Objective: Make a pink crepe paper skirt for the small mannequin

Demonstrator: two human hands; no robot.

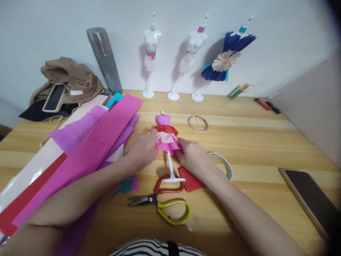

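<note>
In the middle of the table a small dress form on a white stand wears a paper dress in layers of purple, red, pale pink and magenta. My left hand pinches the dress's left side, fingers closed on the skirt edge. On the other side my right hand is closed on the right edge of the skirt. The form leans slightly, its round base by the handles of the scissors, which have one red and one yellow handle. A red paper piece lies partly under my right hand.
Crepe paper sheets cover the left side. Three dress forms stand along the wall, the right one dressed in blue, beside a flask. Tape rolls, a bracelet-like ring, a glue tube and a phone lie rightward.
</note>
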